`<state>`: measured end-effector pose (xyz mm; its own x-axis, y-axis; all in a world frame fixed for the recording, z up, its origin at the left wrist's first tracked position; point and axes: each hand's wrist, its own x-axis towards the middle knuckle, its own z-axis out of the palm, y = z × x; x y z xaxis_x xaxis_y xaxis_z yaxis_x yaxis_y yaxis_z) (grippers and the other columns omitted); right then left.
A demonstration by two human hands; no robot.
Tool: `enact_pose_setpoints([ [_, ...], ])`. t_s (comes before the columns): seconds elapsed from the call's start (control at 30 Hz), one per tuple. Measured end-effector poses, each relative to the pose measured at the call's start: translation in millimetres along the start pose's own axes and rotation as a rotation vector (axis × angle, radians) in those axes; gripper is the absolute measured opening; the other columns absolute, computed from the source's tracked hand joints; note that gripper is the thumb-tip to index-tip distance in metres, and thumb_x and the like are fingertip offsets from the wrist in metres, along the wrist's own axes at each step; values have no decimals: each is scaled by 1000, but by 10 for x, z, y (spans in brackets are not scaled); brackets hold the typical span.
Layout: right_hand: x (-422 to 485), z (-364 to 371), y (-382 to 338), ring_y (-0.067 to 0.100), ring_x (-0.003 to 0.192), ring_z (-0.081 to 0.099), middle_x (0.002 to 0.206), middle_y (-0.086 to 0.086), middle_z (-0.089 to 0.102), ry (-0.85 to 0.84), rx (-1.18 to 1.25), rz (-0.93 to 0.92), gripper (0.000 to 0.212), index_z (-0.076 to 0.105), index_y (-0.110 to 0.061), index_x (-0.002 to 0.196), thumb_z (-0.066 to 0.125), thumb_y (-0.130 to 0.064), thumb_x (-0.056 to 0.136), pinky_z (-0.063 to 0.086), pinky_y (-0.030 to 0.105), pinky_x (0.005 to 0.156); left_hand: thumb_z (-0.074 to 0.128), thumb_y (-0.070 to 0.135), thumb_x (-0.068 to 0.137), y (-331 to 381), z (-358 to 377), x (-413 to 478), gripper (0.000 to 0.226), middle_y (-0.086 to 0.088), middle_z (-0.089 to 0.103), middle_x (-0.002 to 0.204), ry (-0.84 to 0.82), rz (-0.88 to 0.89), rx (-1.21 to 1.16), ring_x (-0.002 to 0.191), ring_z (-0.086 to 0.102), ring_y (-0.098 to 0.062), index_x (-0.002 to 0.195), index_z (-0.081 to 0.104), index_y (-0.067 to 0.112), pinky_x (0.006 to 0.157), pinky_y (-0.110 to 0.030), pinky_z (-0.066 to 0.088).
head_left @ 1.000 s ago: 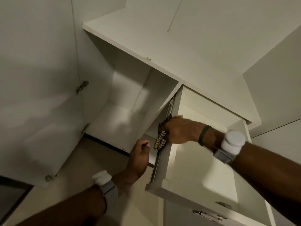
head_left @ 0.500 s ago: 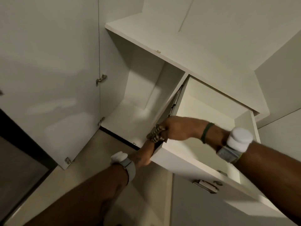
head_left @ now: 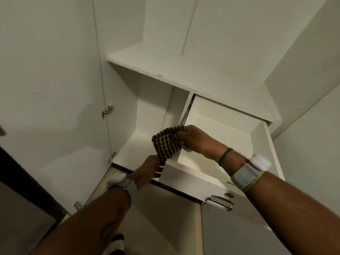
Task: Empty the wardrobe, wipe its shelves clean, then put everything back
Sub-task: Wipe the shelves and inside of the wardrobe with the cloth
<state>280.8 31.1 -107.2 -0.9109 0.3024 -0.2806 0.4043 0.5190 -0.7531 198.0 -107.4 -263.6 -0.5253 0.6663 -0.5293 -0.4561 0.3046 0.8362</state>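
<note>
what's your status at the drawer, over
Right hand grips checked cloth at open drawer left wall. Left hand at its front corner, grip unclear. Nothing seen blocking.

On your left hand (head_left: 147,172), the fingers vanish behind the checked cloth (head_left: 168,144) and the near corner of the drawer (head_left: 184,181), so you cannot tell what they hold. The cloth hides the fingertips of your right hand (head_left: 196,139). Your right forearm (head_left: 294,199) covers part of the drawer's front rim. A black-and-white thing (head_left: 117,242) at the bottom edge is cut off and unidentifiable.
</note>
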Motion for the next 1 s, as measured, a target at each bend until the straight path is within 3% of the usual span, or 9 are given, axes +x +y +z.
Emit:
enact_pose_setpoints([
  [0.07,-197,-270,124,23,55,49,61,13,57,170,80,-20,27,65,-15,79,50,-21,100,40,34,55,39,41,108,421,-18,106,43,-12,71,103,82,31,-9,86,66,-25,108,67,8,67,-32,53],
  [0.17,-557,-686,438,21,45,46,60,3,65,406,92,30,25,71,-24,104,47,-22,101,40,34,48,45,34,104,1078,88,391,33,-15,70,101,250,254,148,78,60,-22,88,67,15,69,-32,46],
  [0.27,-914,-1111,820,26,56,64,89,-5,77,760,292,75,33,65,-26,125,43,-19,101,48,34,47,50,30,99,1580,585,569,30,-11,71,104,300,514,429,92,60,-23,93,72,10,84,-33,46],
  [0.37,-1205,-1532,1263,12,113,68,129,-4,68,1119,600,-118,45,59,-13,139,36,-4,102,58,25,85,52,17,100,1769,1357,638,23,0,69,109,50,691,752,103,61,-15,103,74,11,89,-24,43],
  [0.43,-1347,-1773,1635,4,128,57,142,-8,58,1283,677,-115,47,51,-12,146,35,-6,102,44,30,112,54,22,100,1639,1910,752,23,-1,70,112,-154,681,1016,106,63,-17,103,74,11,92,-26,47],
  [0.57,-1191,-1833,2225,2,133,50,146,-14,53,1222,652,128,58,49,-16,147,41,-23,90,36,38,119,53,51,100,1351,2611,1160,48,-9,68,120,-312,715,1416,117,62,-24,118,69,9,98,-32,49],
  [0.67,-990,-1834,2384,7,133,51,145,-9,53,1128,701,196,52,48,-13,148,42,-17,96,35,36,119,57,64,92,1313,2917,1444,73,-7,41,151,-327,491,1680,140,38,-32,148,42,20,114,-43,35],
  [0.83,-573,-2169,2667,7,125,56,143,-9,57,976,630,329,46,56,-18,143,50,-26,98,37,29,116,70,81,66,1341,3275,1914,126,-12,7,167,-421,389,1820,150,12,-46,161,7,28,119,-61,19],
  [1.0,-105,-2590,2848,3,107,62,140,-15,57,886,723,314,47,55,-22,143,60,-36,99,47,8,88,79,71,65,1062,3352,2025,142,-23,-23,162,-492,251,1909,143,-12,-62,158,-18,25,116,-72,5],
])
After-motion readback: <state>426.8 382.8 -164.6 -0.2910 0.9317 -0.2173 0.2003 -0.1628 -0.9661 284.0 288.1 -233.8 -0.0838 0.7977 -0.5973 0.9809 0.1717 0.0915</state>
